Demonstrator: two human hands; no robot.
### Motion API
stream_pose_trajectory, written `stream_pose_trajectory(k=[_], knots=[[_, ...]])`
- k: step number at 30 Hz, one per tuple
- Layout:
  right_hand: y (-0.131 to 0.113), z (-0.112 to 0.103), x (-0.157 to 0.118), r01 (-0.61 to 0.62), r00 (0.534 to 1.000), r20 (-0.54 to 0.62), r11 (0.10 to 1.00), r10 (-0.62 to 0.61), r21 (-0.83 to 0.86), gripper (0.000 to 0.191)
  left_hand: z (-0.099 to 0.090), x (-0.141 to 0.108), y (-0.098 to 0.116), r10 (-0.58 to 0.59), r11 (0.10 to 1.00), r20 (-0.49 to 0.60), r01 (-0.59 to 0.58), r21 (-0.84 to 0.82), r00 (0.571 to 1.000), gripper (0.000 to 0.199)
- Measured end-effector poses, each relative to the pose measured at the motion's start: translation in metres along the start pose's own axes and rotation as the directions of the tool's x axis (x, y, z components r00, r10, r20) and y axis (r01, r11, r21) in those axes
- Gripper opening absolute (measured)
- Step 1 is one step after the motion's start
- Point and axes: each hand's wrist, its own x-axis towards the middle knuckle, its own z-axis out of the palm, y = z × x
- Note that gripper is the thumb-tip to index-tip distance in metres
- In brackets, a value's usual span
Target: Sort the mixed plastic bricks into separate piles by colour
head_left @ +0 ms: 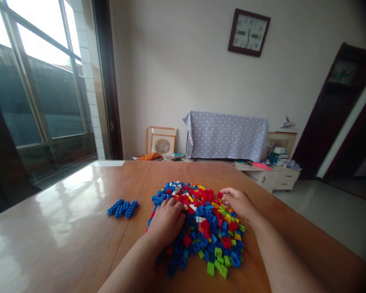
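A wide pile of small plastic building pieces (212,211), in blue, red, green, yellow, orange and white, lies on the brown table (131,244). My left hand (167,219) rests on the left side of the pile, its fingers bent down among blue and red pieces; whatever it may hold is hidden under it. At the pile's right back edge, my right hand (236,200) pinches a red piece (220,195) between thumb and fingertips. Left of the pile sits a group of joined or closely set blue pieces (123,208), touched by neither hand.
Glass windows (45,81) stand at the left. Beyond the table are a framed picture (162,145), a polka-dot cloth (227,136) draped over something wide, and a white cabinet (280,179). A square clock (249,32) hangs on the wall.
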Motion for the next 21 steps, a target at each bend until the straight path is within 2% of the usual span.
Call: stream_pose_trajectory(k=[4, 9, 12, 16, 19, 21], knots=[[0.013, -0.012, 0.007, -0.058, 0.994, -0.093, 0.996, 0.051, -0.071, 0.036, 0.001, 0.003, -0.004, 0.000, 1.000, -0.028, 0.000, -0.012, 1.000, 0.023], [0.037, -0.021, 0.022, -0.055, 0.977, -0.213, 0.981, 0.014, -0.184, 0.035, 0.004, 0.005, -0.010, 0.010, 0.998, -0.070, -0.014, -0.054, 0.997, 0.022], [0.052, -0.031, 0.029, -0.102, 0.930, -0.366, 0.980, 0.033, -0.173, 0.038, 0.006, 0.006, -0.012, -0.006, 0.999, -0.089, 0.003, -0.032, 0.996, 0.022], [0.070, -0.047, 0.034, -0.166, 0.848, -0.524, 0.978, 0.075, -0.128, 0.052, 0.009, 0.007, -0.017, -0.030, 0.999, -0.141, 0.028, -0.017, 0.990, 0.030], [0.082, -0.052, 0.035, -0.185, 0.828, -0.555, 0.973, 0.079, -0.137, 0.059, 0.012, 0.007, -0.021, -0.047, 0.999, -0.158, 0.044, -0.019, 0.986, 0.030], [0.087, -0.050, 0.036, -0.161, 0.862, -0.504, 0.972, 0.055, -0.170, 0.060, 0.012, 0.007, -0.021, -0.061, 0.998, -0.163, 0.060, -0.014, 0.985, 0.030]])
